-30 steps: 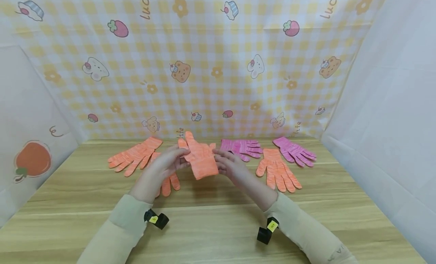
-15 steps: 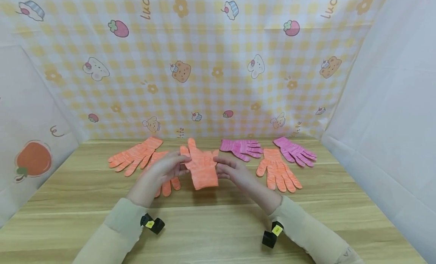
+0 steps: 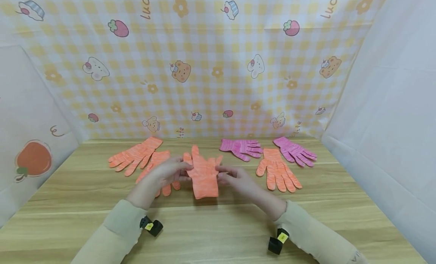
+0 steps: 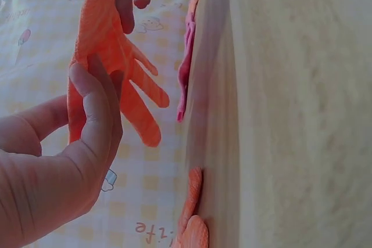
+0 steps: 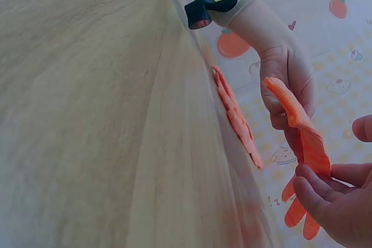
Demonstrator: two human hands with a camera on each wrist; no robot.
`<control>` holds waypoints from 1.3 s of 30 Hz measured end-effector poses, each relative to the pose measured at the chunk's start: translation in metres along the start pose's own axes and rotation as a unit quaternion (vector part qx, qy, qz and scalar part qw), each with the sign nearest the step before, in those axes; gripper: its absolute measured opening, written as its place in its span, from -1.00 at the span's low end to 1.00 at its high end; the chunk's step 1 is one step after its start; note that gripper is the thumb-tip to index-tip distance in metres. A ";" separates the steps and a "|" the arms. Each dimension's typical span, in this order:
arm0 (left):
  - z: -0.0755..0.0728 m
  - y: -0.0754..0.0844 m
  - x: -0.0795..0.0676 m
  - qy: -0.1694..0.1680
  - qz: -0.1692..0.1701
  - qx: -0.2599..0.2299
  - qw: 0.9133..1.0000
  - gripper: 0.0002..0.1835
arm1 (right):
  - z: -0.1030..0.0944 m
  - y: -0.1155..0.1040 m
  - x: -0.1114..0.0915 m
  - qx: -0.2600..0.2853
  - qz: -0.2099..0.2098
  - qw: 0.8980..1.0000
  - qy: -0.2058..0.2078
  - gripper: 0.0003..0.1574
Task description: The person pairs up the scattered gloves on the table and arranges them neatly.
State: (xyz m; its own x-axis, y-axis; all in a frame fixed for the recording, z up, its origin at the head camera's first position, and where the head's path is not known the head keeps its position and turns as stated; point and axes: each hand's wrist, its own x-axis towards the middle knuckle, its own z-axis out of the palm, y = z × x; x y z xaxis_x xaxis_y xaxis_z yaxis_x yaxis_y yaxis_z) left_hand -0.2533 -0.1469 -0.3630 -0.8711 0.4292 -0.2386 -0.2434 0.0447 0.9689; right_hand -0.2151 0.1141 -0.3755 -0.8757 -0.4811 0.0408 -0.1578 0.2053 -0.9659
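Observation:
An orange knitted glove (image 3: pixel 205 177) hangs between my two hands above the table, its cuff toward me and its fingers pointing away. My left hand (image 3: pixel 172 169) pinches its left edge, thumb on one face and fingers on the other. On the opposite edge, my right hand (image 3: pixel 235 179) pinches the glove near its finger bases. The left wrist view shows the glove (image 4: pixel 107 33) side-on, with several of its fingers spread. Close behind my left hand lies another orange glove (image 3: pixel 157 158), partly hidden by that hand and wrist.
One more orange glove (image 3: pixel 136 155) lies at the back left. To the right rest a pink glove (image 3: pixel 241 147), an orange glove (image 3: pixel 277 171) and a second pink glove (image 3: pixel 295 151). A checked cloth (image 3: pixel 218 86) hangs behind the wooden table (image 3: pixel 218 233).
Both hands have brought the held glove lower and nearer to me, and it has turned more upright in the head view. The gloves on the table have stayed put.

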 end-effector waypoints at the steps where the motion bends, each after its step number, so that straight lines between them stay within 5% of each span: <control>1: 0.000 0.000 0.000 -0.004 -0.004 -0.001 1.000 -0.38 | 0.000 0.001 -0.001 -0.003 -0.002 1.000 -0.001 -0.44; 4: -0.001 -0.002 0.001 -0.011 -0.011 -0.001 1.000 -0.14 | 0.000 0.004 -0.002 -0.010 -0.006 1.000 -0.003 -0.44; 11: -0.003 -0.005 0.000 -0.014 -0.016 0.018 1.000 -0.12 | 0.002 0.007 -0.004 -0.050 0.003 0.999 -0.001 -0.41; 26: -0.007 -0.007 -0.001 -0.023 -0.041 0.048 0.998 -0.59 | 0.000 0.012 -0.002 -0.123 0.004 0.991 -0.047 -0.47; 33: -0.009 -0.007 -0.002 -0.018 -0.057 0.044 0.997 -0.23 | 0.000 0.013 -0.002 -0.155 0.015 0.986 -0.060 -0.45; 39: -0.009 -0.006 -0.003 -0.017 -0.064 0.060 0.996 -0.21 | 0.001 0.016 -0.003 -0.166 0.001 0.984 -0.070 -0.44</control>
State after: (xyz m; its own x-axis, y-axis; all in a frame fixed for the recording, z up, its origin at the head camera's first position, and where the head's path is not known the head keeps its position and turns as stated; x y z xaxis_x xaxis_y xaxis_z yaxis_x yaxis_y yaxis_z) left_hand -0.2529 -0.1569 -0.3682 -0.8213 0.4428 -0.3598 -0.2963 0.2078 0.9322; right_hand -0.2145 0.1180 -0.3912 -0.8081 -0.5887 -0.0199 -0.3161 0.4619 -0.8287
